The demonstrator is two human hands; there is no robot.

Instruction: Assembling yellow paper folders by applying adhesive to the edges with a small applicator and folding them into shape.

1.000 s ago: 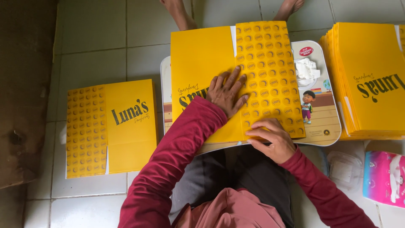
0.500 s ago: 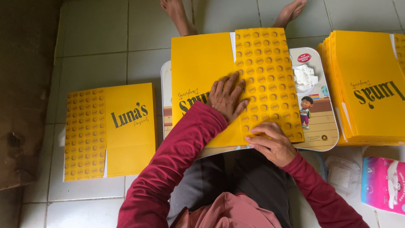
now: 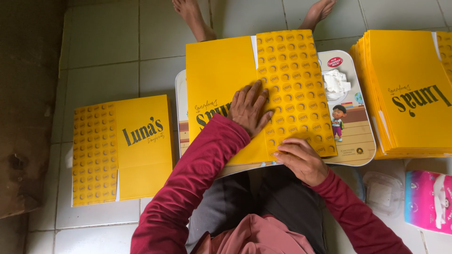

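Flat Carton on Lap Board: Hand Positions

I sat on the tiled floor (image 3: 103, 42) with a small lap board (image 3: 362, 141) across my legs. A yellow carton sheet (image 3: 221, 70) lay flat on the board, its long axis running away from me, from my lap toward my feet (image 3: 193, 16). The patterned panel (image 3: 294, 75) formed its right half.

My left hand (image 3: 249, 109) lay palm down, fingers spread, at the join between the plain and patterned panels. It gripped nothing; it only pressed the sheet flat. My right hand (image 3: 301, 159) rested at the near edge of the patterned panel, fingers curled over the lower corner. I could not tell whether they pinched the edge or only touched it.

The sheet lay directly under both hands and extended forward from them. The left hand was nearer the sheet's middle; the right was nearer its near edge.

A folded carton (image 3: 120, 148) lay on the floor to my left, well apart. A stack of flat sheets (image 3: 405, 94) lay just beside the board on my right. A pink pack (image 3: 428, 200) and a clear lid (image 3: 382, 192) lay near my right elbow
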